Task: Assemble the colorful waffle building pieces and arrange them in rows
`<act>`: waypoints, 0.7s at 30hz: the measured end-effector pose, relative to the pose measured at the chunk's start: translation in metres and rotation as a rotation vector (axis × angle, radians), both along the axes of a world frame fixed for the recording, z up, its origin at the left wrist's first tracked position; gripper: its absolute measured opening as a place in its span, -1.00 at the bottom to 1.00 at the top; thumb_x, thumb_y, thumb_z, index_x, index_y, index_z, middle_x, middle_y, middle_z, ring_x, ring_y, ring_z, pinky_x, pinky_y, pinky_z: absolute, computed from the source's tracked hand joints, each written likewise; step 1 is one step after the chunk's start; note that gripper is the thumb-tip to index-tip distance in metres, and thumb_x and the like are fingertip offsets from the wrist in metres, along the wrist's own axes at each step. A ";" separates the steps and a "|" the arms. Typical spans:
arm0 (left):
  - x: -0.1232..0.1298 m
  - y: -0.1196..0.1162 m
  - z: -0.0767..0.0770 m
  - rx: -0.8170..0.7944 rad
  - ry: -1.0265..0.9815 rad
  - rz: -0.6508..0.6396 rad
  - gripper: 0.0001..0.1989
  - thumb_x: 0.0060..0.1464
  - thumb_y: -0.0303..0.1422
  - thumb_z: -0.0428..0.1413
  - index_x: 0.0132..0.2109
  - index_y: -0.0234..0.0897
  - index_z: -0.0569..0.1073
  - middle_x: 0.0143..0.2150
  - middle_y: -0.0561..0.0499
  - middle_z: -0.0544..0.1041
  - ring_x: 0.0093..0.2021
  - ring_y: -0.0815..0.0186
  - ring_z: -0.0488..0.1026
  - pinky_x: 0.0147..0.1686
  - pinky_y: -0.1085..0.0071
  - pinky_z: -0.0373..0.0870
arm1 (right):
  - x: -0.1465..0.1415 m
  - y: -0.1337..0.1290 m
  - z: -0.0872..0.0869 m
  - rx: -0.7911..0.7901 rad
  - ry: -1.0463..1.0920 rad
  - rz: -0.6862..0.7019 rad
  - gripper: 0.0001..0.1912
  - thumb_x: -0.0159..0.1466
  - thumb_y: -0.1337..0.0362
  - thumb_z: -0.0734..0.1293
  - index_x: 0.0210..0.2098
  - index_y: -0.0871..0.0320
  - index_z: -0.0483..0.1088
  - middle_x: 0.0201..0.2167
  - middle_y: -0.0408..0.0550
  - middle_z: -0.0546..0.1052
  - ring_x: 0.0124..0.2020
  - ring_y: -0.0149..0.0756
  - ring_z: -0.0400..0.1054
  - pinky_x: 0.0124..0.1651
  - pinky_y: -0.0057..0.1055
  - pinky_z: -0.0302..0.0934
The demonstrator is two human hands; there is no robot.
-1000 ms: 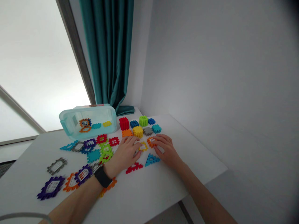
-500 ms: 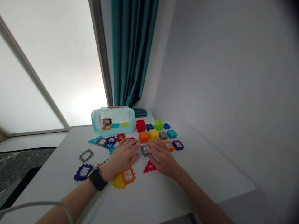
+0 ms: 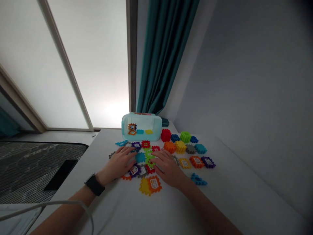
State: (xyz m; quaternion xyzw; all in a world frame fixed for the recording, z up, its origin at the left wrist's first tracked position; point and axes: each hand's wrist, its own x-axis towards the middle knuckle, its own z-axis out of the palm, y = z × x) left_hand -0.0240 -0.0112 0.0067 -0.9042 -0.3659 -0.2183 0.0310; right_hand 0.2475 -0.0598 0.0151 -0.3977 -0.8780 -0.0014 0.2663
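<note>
My left hand, fingers apart, lies over the left side of a spread of plastic pieces, near a dark purple window piece and a light blue piece. My right hand has its fingers spread over the right side, its fingertips by green pieces. A red window piece is just beyond them. Nothing is seen gripped in either hand. Closer to me, an orange window piece overlaps a yellow piece. What lies beneath both palms is hidden.
A clear light-blue bin lies on its side at the back, with several pieces inside. Stacks of red, orange, yellow and green pieces stand to its right. A cable crosses the lower left.
The view has turned left, so the scene sits further right. My hands are further apart, the left one now over the left pieces. The gray piece between them and the red triangle no longer show there.
</note>
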 end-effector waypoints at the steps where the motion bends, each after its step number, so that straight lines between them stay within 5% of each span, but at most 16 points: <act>1: -0.006 0.002 -0.003 -0.001 -0.008 0.022 -0.70 0.22 -0.34 0.08 0.08 -0.15 0.51 0.15 -0.10 0.50 0.14 0.11 0.43 0.20 0.09 0.30 | -0.005 0.002 0.000 -0.018 -0.002 0.009 -0.72 0.33 0.39 0.25 0.00 0.03 0.44 0.10 0.02 0.51 0.19 -0.08 0.32 0.30 0.07 0.14; 9: -0.040 0.014 -0.016 -0.027 -0.130 0.223 -0.66 0.28 -0.28 0.02 0.15 -0.12 0.47 0.21 -0.11 0.45 0.17 0.09 0.40 0.17 0.04 0.34 | -0.050 0.038 -0.002 -0.119 -0.032 0.009 -0.59 0.31 0.28 0.34 0.16 0.06 0.36 0.17 0.07 0.45 0.21 0.00 0.29 0.24 0.01 0.22; 21: -0.056 0.021 -0.029 -0.079 -0.153 0.340 -0.63 0.28 -0.28 0.04 0.20 -0.13 0.39 0.24 -0.16 0.35 0.19 0.00 0.32 0.12 -0.03 0.37 | -0.099 0.190 -0.016 -0.178 0.078 -0.187 -0.59 0.33 0.32 0.27 0.17 0.14 0.33 0.11 0.12 0.43 0.20 -0.08 0.25 0.26 -0.14 0.11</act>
